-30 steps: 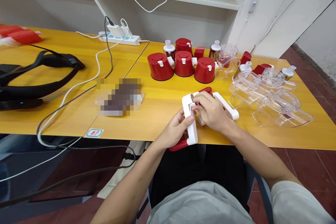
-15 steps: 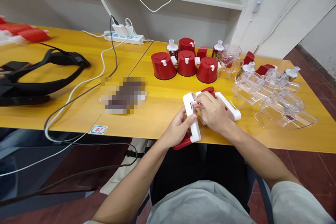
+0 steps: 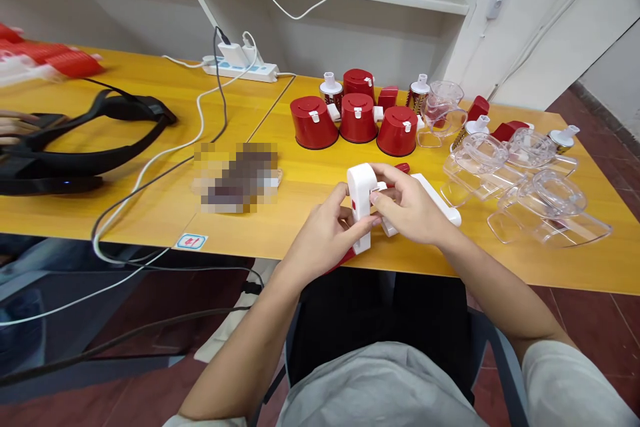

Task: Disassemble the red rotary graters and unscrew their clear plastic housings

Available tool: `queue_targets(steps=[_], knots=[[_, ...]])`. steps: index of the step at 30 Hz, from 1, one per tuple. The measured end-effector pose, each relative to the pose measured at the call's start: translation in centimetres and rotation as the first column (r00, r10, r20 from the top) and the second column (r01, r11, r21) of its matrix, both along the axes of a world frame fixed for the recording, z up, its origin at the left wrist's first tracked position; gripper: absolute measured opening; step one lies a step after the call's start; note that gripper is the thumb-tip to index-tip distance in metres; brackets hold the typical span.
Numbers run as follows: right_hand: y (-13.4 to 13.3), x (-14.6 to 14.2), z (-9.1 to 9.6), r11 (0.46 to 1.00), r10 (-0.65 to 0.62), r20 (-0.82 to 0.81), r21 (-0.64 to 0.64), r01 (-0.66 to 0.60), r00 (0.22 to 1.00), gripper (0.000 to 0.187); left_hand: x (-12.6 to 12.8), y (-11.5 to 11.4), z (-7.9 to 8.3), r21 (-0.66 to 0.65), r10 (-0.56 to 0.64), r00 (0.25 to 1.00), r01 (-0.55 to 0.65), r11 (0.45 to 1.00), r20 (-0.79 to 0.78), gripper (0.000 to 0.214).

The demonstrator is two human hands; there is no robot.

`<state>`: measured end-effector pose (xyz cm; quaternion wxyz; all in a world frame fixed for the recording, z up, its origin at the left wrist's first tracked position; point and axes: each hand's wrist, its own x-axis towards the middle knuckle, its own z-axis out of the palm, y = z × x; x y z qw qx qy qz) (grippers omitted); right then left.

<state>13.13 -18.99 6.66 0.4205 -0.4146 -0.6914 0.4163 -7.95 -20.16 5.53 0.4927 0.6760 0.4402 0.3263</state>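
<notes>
Both my hands hold a white plastic handle piece with red trim (image 3: 361, 203) just above the near edge of the yellow table (image 3: 310, 187). My left hand (image 3: 325, 233) wraps it from below and the left, thumb on its side. My right hand (image 3: 407, 207) grips it from the right, fingers curled over its top. A second white handle (image 3: 440, 203) lies on the table under and behind my right hand. Both hands are closed on the piece.
Red cup-shaped bases (image 3: 357, 121) and drum blades stand behind. Clear plastic hoppers (image 3: 530, 180) lie at the right. A blurred packet (image 3: 237, 177), black headset (image 3: 75, 147), cables and power strip (image 3: 240, 67) lie left. Another person's fingers (image 3: 15, 125) show at far left.
The white handle piece was lying flat under my hands; now it is tipped up on end and lifted slightly. My left hand has moved up along it.
</notes>
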Motion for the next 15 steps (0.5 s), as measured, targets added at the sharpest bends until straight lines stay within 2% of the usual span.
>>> queue_targets(steps=[4, 10, 12, 15], knots=[[0.0, -0.4, 0.7, 1.000, -0.026, 0.073, -0.003, 0.026, 0.997, 0.060, -0.1, 0.0, 0.6, 0.085, 0.043, 0.983, -0.028, 0.996, -0.177, 0.034], [-0.5, -1.1, 1.3, 0.998, -0.057, 0.112, 0.020, 0.055, 0.992, 0.065, 0.3, -0.1, 0.4, 0.111, 0.093, 0.962, -0.066, 0.992, -0.257, 0.033], [-0.4, -0.9, 1.0, 0.999, -0.038, 0.069, 0.012, 0.037, 0.997, 0.063, 0.3, 0.0, 0.3, 0.088, 0.084, 0.978, -0.068, 0.994, -0.193, 0.036], [0.2, -0.1, 0.2, 1.000, 0.016, -0.048, -0.004, -0.016, 0.999, 0.054, -0.2, 0.1, 0.4, -0.035, 0.062, 0.993, -0.059, 0.998, 0.097, 0.050]])
